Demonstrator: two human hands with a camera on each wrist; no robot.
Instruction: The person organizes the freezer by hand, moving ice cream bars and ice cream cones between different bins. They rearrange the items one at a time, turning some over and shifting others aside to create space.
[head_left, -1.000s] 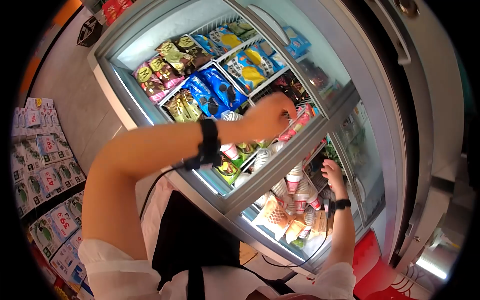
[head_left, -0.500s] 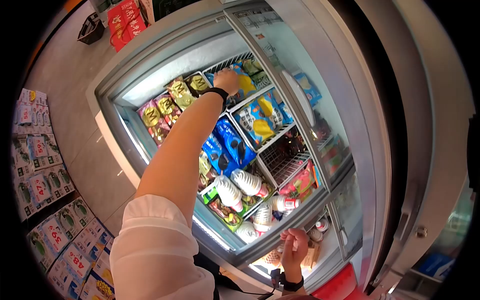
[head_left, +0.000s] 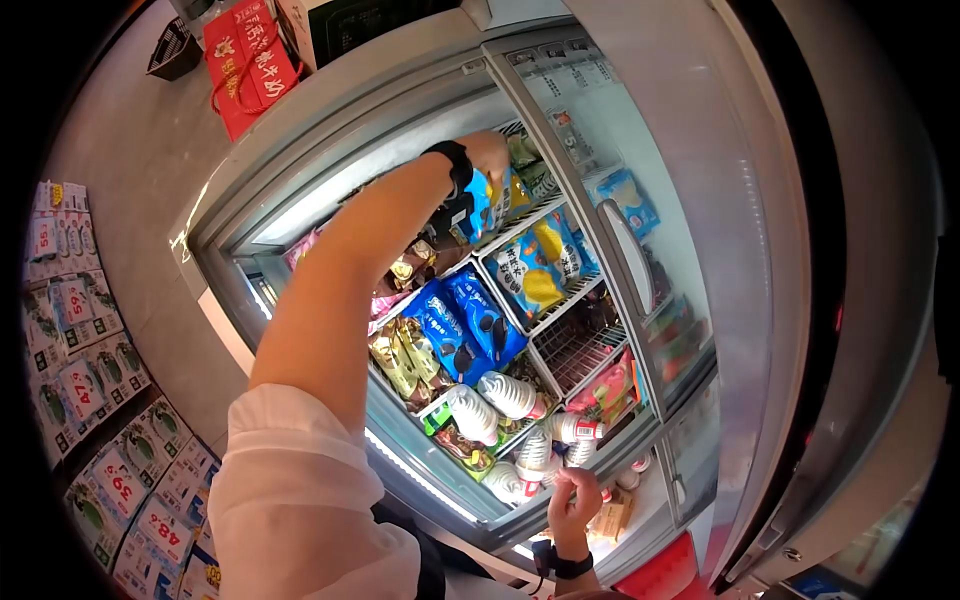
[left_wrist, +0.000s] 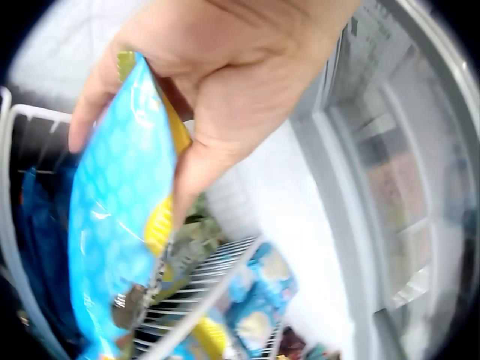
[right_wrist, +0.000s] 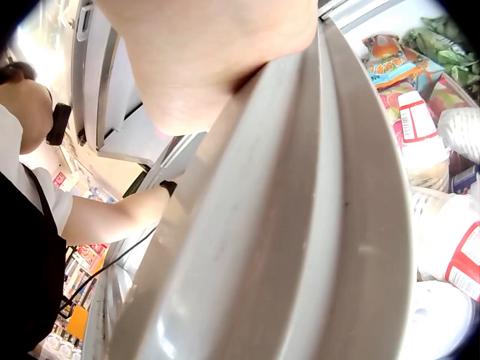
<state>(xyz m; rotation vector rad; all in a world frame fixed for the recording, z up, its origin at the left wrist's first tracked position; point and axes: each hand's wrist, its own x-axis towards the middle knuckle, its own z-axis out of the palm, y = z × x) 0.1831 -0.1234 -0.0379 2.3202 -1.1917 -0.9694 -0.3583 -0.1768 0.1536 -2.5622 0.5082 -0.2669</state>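
Observation:
My left hand [head_left: 487, 153] reaches to the far end of the freezer basket rows. In the left wrist view it pinches a blue-and-yellow ice cream packet [left_wrist: 124, 195] near its top, thumb on one side and fingers on the other. The packet hangs tilted beside a white wire divider [left_wrist: 217, 277]. My right hand [head_left: 574, 508], its fingers loosely bent, is at the freezer's metal crossbar [right_wrist: 285, 225] and holds nothing. Wrapped soft-serve cones [head_left: 512, 395] lie close to it.
Blue ice cream packets [head_left: 465, 325] and gold-brown ones [head_left: 405, 358] fill neighbouring baskets. A sliding glass lid frame [head_left: 575, 160] borders the right side. A red box [head_left: 250, 65] and a dark shopping basket [head_left: 174, 50] stand on the floor beyond. Price-tagged boxes [head_left: 85, 370] stand at left.
My left hand has moved from above the middle baskets to the far one and now holds a blue-and-yellow packet. My right hand has shifted from the right-hand glass section to the crossbar.

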